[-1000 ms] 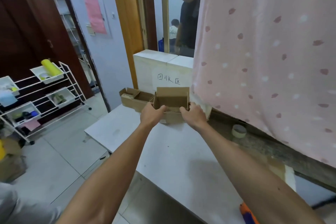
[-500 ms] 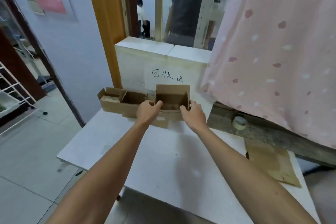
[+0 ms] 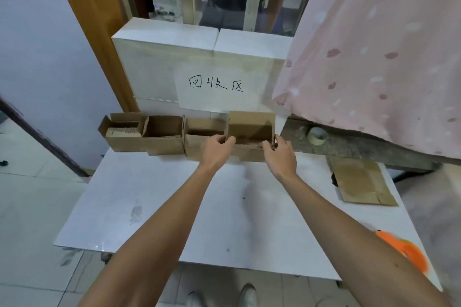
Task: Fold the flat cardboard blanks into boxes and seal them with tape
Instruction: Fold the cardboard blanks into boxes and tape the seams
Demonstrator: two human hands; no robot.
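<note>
At the far edge of the white table [image 3: 174, 207], in the head view, the rightmost box [image 3: 252, 129] stands open-topped, closing a row with three other boxes [image 3: 162, 141] lined up to its left, the nearest touching it. The left hand [image 3: 217, 151] grips its near left corner, fingers curled over the rim. The right hand [image 3: 280, 154] pinches the near right corner in the same way. Behind the row stand white blocks bearing a handwritten paper sign [image 3: 214, 85]. A flat blank [image 3: 361, 182] lies on the table's right side, well apart from the hands. A tape roll [image 3: 317, 135] rests on the rough ledge under the pink curtain [image 3: 386, 45]. Something orange [image 3: 409, 252], blurred, lies near the right forearm.
</note>
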